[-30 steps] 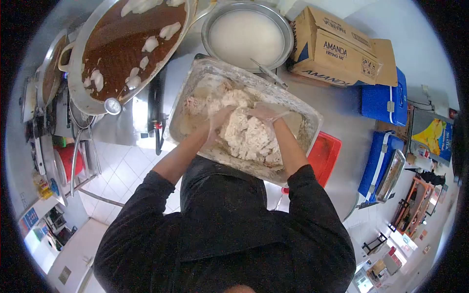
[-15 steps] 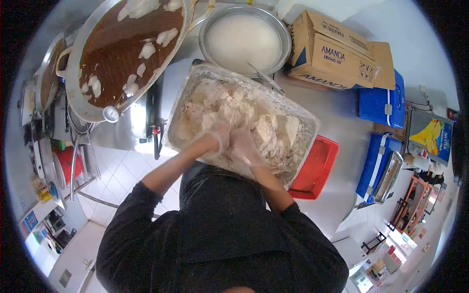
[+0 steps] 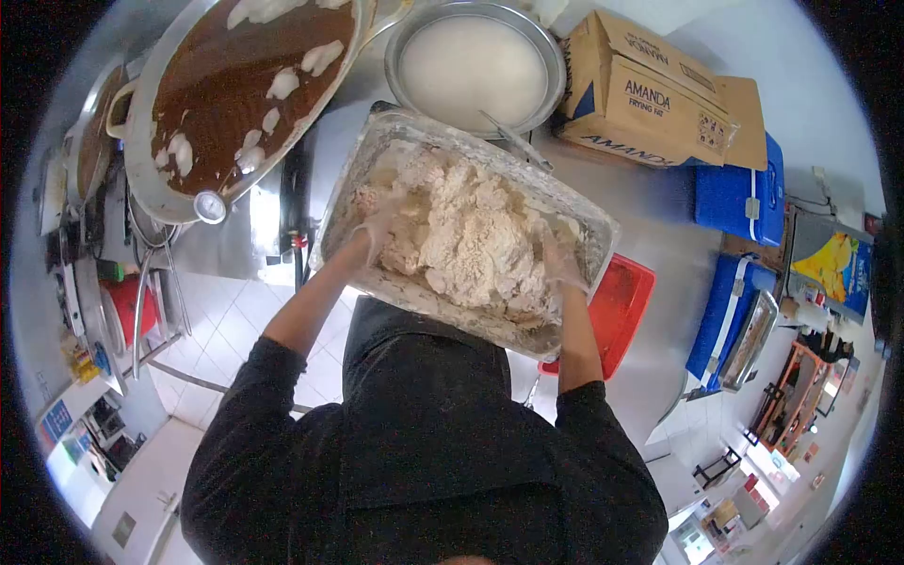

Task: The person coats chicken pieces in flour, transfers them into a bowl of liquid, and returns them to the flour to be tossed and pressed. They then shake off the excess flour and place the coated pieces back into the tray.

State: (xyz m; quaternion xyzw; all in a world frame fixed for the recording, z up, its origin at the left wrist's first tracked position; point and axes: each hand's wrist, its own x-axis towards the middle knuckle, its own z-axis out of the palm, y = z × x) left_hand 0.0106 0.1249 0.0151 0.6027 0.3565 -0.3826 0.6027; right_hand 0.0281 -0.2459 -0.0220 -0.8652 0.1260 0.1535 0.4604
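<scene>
In front of me a large, flour-crusted metal tub point(image 3: 443, 315) sits at a slant. A heap of flour-coated pieces point(image 3: 480, 231) fills its middle; the pieces look like battered meat, but their kind is hidden by the coating. My left hand point(image 3: 381, 226), in a clear glove, reaches into the flour at the left side of the heap. On the opposite side, inside the right wall, is my right hand point(image 3: 562, 256), also gloved. Both hands look open, with stretched fingers partly blurred and dusted, and neither grips a piece.
Upper left stands a big pan point(image 3: 141, 155) of brown oil with pale pieces and a dial thermometer point(image 3: 210, 207). Behind the tub is a steel bowl point(image 3: 557, 71) of whitish liquid, with a metal utensil point(image 3: 516, 141). A cardboard box point(image 3: 650, 99), red tray point(image 3: 626, 306) and blue coolers point(image 3: 739, 202) stand rightward.
My hands were close together in the middle of the tub. They have moved apart to its left and right sides, and the floured heap now shows between them.
</scene>
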